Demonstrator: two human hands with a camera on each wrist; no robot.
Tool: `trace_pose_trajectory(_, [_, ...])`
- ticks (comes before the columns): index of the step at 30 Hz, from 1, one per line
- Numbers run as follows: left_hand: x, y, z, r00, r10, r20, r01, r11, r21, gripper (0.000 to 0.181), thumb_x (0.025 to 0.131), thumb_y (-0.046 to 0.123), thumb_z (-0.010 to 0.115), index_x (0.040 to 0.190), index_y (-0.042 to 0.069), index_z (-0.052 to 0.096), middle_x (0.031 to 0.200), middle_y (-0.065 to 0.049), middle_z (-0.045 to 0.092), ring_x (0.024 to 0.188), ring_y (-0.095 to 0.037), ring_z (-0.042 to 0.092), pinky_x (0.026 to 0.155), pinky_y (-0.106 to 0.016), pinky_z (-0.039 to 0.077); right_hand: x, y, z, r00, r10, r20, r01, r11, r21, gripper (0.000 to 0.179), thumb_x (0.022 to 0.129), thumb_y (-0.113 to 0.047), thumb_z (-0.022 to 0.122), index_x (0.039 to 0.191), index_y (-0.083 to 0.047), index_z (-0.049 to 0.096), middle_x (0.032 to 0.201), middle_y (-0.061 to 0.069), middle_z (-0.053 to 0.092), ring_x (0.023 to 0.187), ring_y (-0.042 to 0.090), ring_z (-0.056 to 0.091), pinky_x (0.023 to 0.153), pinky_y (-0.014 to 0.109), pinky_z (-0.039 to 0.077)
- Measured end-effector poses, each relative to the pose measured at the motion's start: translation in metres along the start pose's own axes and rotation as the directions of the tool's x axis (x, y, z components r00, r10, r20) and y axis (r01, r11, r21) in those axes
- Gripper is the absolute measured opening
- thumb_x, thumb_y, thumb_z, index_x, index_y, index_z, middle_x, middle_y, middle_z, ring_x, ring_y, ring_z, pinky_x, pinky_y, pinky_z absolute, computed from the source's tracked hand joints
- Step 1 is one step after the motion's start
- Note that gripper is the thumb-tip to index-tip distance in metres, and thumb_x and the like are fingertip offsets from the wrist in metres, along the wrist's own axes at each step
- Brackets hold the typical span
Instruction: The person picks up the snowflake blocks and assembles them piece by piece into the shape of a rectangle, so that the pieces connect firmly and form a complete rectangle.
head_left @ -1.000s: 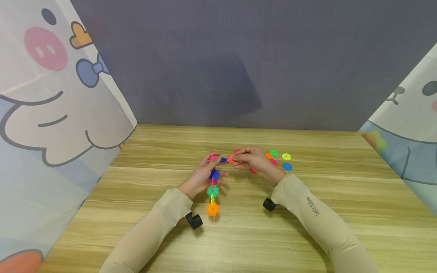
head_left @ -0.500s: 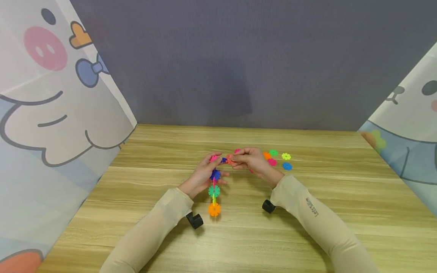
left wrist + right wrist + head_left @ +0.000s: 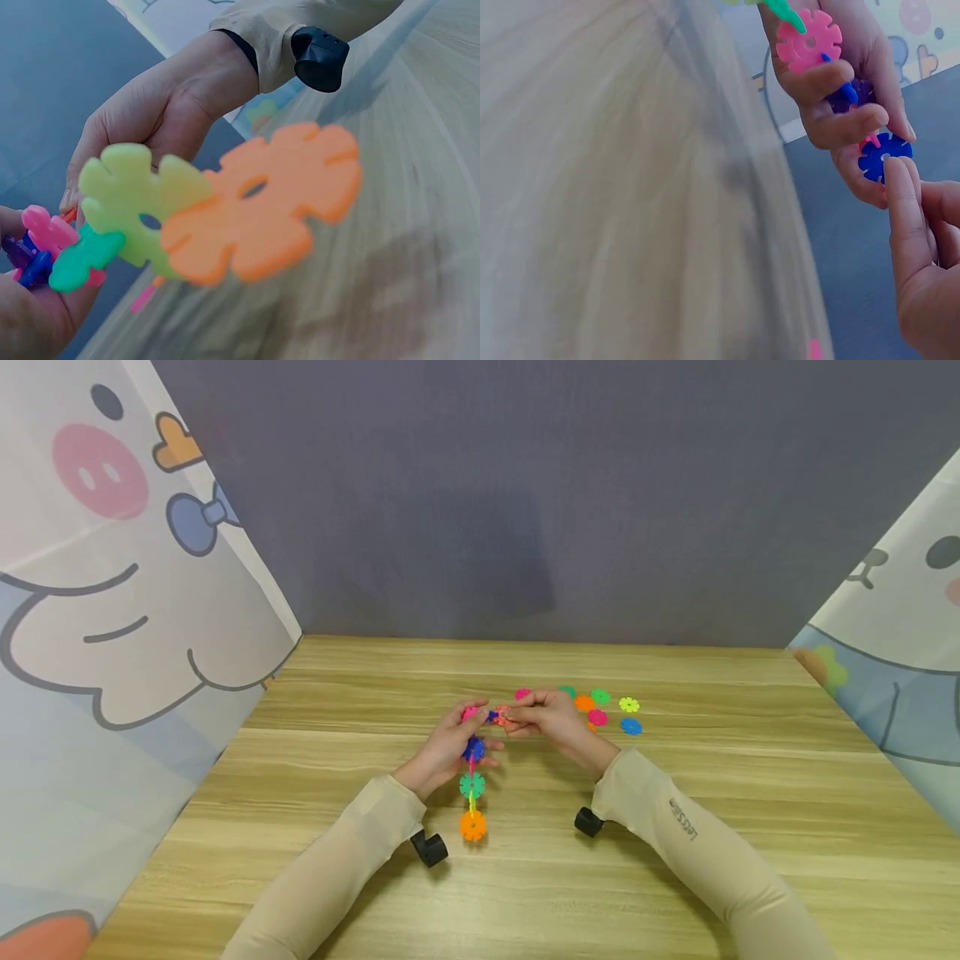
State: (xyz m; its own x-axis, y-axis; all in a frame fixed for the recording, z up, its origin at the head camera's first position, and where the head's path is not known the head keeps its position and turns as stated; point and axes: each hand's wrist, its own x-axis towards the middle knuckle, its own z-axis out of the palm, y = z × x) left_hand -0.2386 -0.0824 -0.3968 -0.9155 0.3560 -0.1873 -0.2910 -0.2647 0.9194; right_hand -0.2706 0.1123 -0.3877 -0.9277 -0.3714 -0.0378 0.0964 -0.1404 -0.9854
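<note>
My left hand (image 3: pixel 450 745) grips a chain of interlocking snowflake discs by its upper part, near a pink disc (image 3: pixel 470 714). Below that hand dangle a blue disc (image 3: pixel 473 749), a green disc (image 3: pixel 472 786), a yellow disc (image 3: pixel 124 199) seen edge-on from the head, and an orange disc (image 3: pixel 472 826) at the bottom end. On the chain's other end, a dark blue disc (image 3: pixel 886 157) meets a salmon disc (image 3: pixel 501 717). The right hand (image 3: pixel 555 720) pinches the salmon disc between thumb and fingers, which partly cover it. How deep the two slots sit together I cannot tell.
Loose discs lie on the wooden table (image 3: pixel 360 735) behind and right of the right hand: pink (image 3: pixel 597 717), orange (image 3: pixel 584 702), green (image 3: pixel 600 696), yellow (image 3: pixel 629 704) and blue (image 3: pixel 632 726) among them. A grey panel (image 3: pixel 480 510) stands along the back.
The right hand has shifted slightly left and down with the salmon disc, uncovering more loose discs behind it. The hanging chain has swung a little to the right.
</note>
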Motion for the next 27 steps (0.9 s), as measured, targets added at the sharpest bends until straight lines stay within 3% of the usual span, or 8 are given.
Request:
trace_pose_trajectory(8, [0.0, 0.005, 0.0, 1.0, 0.005, 0.027, -0.005, 1.0, -0.003, 0.051, 0.109, 0.019, 0.041, 0.155, 0.006, 0.022, 0.147, -0.022, 0.038, 0.073, -0.015, 0.069, 0.06, -0.033, 0.06, -0.001, -0.008, -0.002, 1.0, 0.002, 0.015, -0.002, 1.0, -0.003, 0.015, 0.093, 0.013, 0.058, 0.088, 0.002, 0.067, 0.077, 0.007, 0.072, 0.066, 0.016, 0.071, 0.068, 0.032, 0.06])
trace_pose_trajectory(16, [0.003, 0.0, -0.003, 1.0, 0.017, 0.012, -0.016, 1.0, -0.007, 0.05, 0.108, 0.018, 0.043, 0.153, 0.006, 0.025, 0.133, -0.02, 0.044, 0.073, -0.017, 0.069, 0.06, -0.034, 0.06, 0.0, -0.005, -0.007, 1.0, 0.015, 0.025, -0.014, 0.999, -0.048, 0.011, 0.092, 0.013, 0.061, 0.094, 0.006, 0.069, 0.08, 0.007, 0.073, 0.069, 0.016, 0.072, 0.069, 0.033, 0.06])
trace_pose_trajectory(19, [0.003, -0.001, -0.003, 1.0, 0.019, 0.007, -0.019, 1.0, -0.016, 0.049, 0.108, 0.018, 0.043, 0.153, 0.007, 0.025, 0.134, -0.02, 0.042, 0.073, -0.017, 0.069, 0.059, -0.034, 0.06, 0.001, -0.005, -0.01, 0.999, 0.023, 0.033, -0.02, 0.997, -0.075, 0.01, 0.093, 0.011, 0.061, 0.101, 0.011, 0.067, 0.081, 0.007, 0.073, 0.07, 0.016, 0.072, 0.072, 0.035, 0.06])
trace_pose_trajectory(22, [0.003, 0.0, -0.004, 1.0, 0.023, 0.004, -0.023, 0.999, -0.026, 0.049, 0.108, 0.018, 0.043, 0.152, 0.007, 0.025, 0.135, -0.02, 0.043, 0.073, -0.018, 0.069, 0.059, -0.034, 0.06, 0.002, -0.007, -0.015, 0.999, 0.031, 0.039, -0.027, 0.994, -0.108, 0.023, 0.094, 0.008, 0.061, 0.114, 0.019, 0.061, 0.085, 0.009, 0.073, 0.072, 0.017, 0.072, 0.074, 0.038, 0.06])
trace_pose_trajectory(27, [0.003, 0.0, -0.004, 0.999, 0.033, -0.002, -0.033, 0.999, -0.043, 0.048, 0.108, 0.017, 0.043, 0.151, 0.006, 0.026, 0.133, -0.02, 0.046, 0.075, -0.018, 0.069, 0.061, -0.035, 0.06, 0.001, -0.009, -0.025, 0.998, 0.039, 0.042, -0.033, 0.989, -0.144, 0.036, 0.094, 0.008, 0.06, 0.125, 0.023, 0.051, 0.096, 0.024, 0.07, 0.073, 0.019, 0.072, 0.076, 0.04, 0.06])
